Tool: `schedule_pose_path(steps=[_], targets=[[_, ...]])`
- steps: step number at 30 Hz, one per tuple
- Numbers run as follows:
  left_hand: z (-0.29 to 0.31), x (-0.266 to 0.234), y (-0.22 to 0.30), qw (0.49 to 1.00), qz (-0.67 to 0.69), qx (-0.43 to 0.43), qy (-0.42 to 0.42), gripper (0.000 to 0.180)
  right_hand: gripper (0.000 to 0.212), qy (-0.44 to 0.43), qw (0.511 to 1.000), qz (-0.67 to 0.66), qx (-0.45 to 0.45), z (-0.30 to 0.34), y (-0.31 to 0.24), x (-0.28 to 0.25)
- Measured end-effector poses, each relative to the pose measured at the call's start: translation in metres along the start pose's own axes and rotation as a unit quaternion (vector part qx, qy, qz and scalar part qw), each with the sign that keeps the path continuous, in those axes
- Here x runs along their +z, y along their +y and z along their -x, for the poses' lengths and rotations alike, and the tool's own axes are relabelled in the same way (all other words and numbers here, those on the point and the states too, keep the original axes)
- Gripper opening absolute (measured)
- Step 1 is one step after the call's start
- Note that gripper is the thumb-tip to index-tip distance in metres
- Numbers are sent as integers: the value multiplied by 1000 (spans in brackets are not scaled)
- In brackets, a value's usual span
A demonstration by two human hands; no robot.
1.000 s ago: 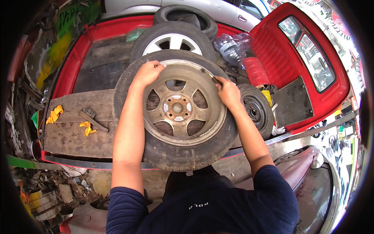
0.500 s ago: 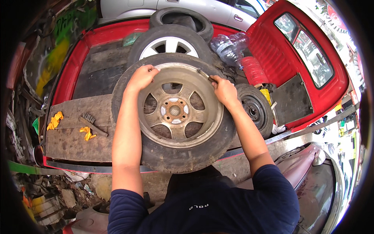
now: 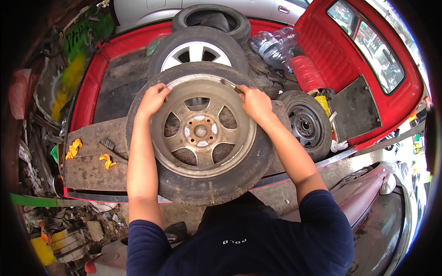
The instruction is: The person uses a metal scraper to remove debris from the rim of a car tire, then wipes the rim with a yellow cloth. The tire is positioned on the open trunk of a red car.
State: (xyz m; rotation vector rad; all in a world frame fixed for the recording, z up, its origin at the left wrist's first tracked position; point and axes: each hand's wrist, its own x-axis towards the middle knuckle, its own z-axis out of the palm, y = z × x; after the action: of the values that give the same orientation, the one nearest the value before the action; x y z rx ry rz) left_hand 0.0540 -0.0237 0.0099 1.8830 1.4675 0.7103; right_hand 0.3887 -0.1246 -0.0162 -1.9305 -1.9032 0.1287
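Observation:
Leaning toward me is a wheel with a black tyre and a dull, dirty alloy rim [image 3: 208,158], rust brown around its hub. In my right hand [image 3: 256,103], closed around the handle, is a small brush [image 3: 229,84]; its dark bristles are at the rim's upper right edge. My left hand [image 3: 154,99] is at the rim's upper left edge, fingers curled and pinched together. What those fingers hold, if anything, is too small to make out.
A red pickup bed [image 3: 87,108] holds a silver-rimmed wheel [image 3: 159,53], a loose tyre [image 3: 184,19], a steel-rimmed wheel [image 3: 317,140] and clear plastic bottles [image 3: 271,48]. A wire brush [image 3: 109,146] and yellow cloth scraps [image 3: 73,148] lie on the wooden boards at left.
The brush in my right hand has moved a little left along the rim's upper edge. My left hand has slid left and nearer around the rim. The whole view has shifted slightly.

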Motion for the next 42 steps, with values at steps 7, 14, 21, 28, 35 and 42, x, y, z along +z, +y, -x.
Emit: schedule_pose_path(steps=[7,14,21,28,35,42], targets=[[14,1,43,996,81,26,18,31,32,-12,1000,-12,-6,2,14,-7],[8,5,32,988,123,-39,82,32,32,-21,999,-18,-34,-25,1,2],[8,9,-16,984,119,-55,124,31,33,-37,999,-14,6,2,23,-18],[-5,13,-12,990,26,-19,137,34,32,-6,998,-44,-44,-42,-10,17],[-2,12,-7,988,-24,-39,148,36,33,-30,998,-10,-52,-45,-5,2],[-3,4,-9,984,-31,-63,166,38,32,-50,997,-17,-53,-65,-22,7]])
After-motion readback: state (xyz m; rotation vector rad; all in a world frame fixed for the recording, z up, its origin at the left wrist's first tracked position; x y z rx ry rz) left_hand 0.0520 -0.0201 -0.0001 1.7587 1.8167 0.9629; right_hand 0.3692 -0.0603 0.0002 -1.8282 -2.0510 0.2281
